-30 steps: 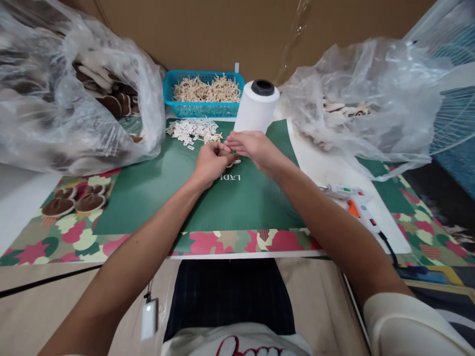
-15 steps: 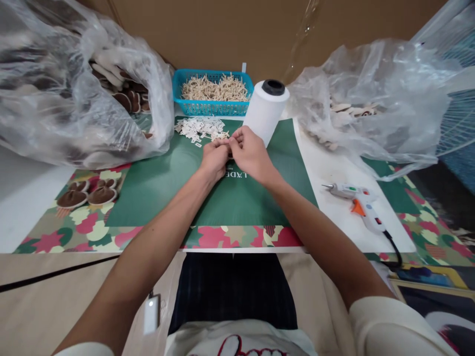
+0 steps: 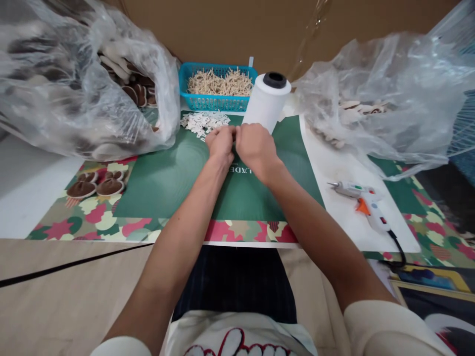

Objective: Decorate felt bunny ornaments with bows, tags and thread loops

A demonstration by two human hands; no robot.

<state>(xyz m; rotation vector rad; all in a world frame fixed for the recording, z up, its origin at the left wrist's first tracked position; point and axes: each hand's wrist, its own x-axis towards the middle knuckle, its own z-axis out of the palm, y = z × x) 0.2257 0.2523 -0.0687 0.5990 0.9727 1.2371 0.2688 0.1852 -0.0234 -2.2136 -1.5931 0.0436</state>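
My left hand and my right hand meet at the fingertips over the green mat, both closed. What they pinch is too small and hidden to make out. Just behind my left hand lies a pile of small white tags. A large white thread cone with a black top stands behind my right hand. Beyond the tags, a blue basket holds many short beige pieces.
Brown and white soft pieces lie at the left. Plastic bags stand at the left and right, both with soft pieces inside. A glue gun with a black cord rests on the white surface at the right.
My hands have turned so the knuckles face up more, with the fingertips now less visible. The view has shifted slightly, moving the table's things a little right and up in the picture.
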